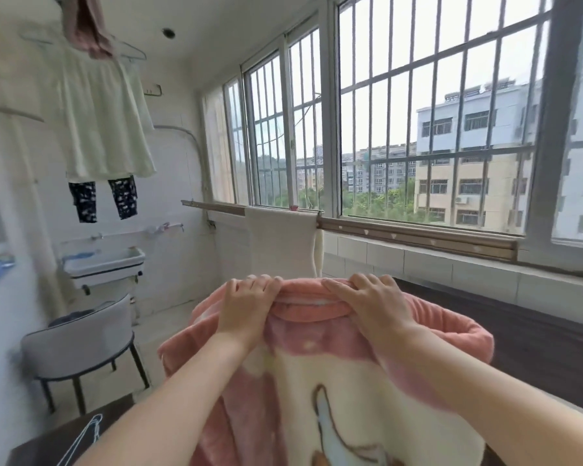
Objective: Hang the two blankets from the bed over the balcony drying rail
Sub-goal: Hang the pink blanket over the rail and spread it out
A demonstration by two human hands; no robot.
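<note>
The pink blanket (303, 381) runs off the bottom edge; the sink (115, 261) is blurred

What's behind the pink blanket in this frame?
A cream blanket hangs over the drying rail beyond the pink blanket, which the left hand and right hand grip at its top. The cream blanket's lower end and the floor below are covered.

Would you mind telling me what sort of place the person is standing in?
Most likely an enclosed apartment balcony used for drying laundry: barred windows overlook other buildings, a white garment hangs overhead, and a cream blanket drapes over the rail below the windows.
</note>
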